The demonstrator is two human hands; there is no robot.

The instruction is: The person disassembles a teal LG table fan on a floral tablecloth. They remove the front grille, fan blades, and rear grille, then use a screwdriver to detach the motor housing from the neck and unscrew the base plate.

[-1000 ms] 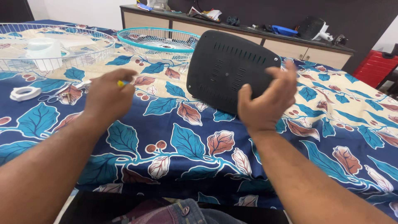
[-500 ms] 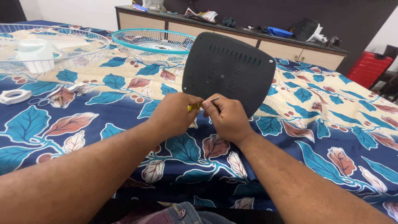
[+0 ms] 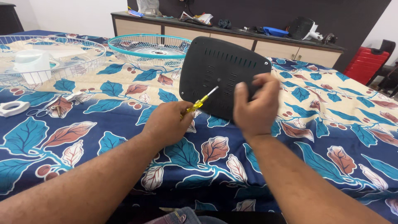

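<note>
Red case (image 3: 367,64) upper right, no labels legible. L hand (image 3: 168,122) grips yellow screwdriver (image 3: 202,99); R hand (image 3: 253,108), fingers curled on black base plate (image 3: 222,72), was beside L hand 0.5 s ago.

Background objects: a leaf-patterned blue cloth (image 3: 344,137); a teal-rimmed wire fan guard (image 3: 147,47) at centre rear; a white wire fan guard (image 3: 78,52) at left, enclosing a white plastic part (image 3: 32,66); a white ring (image 3: 11,108) beside small scissors (image 3: 39,111); a cluttered sideboard (image 3: 232,37); a red case (image 3: 365,66).
</note>
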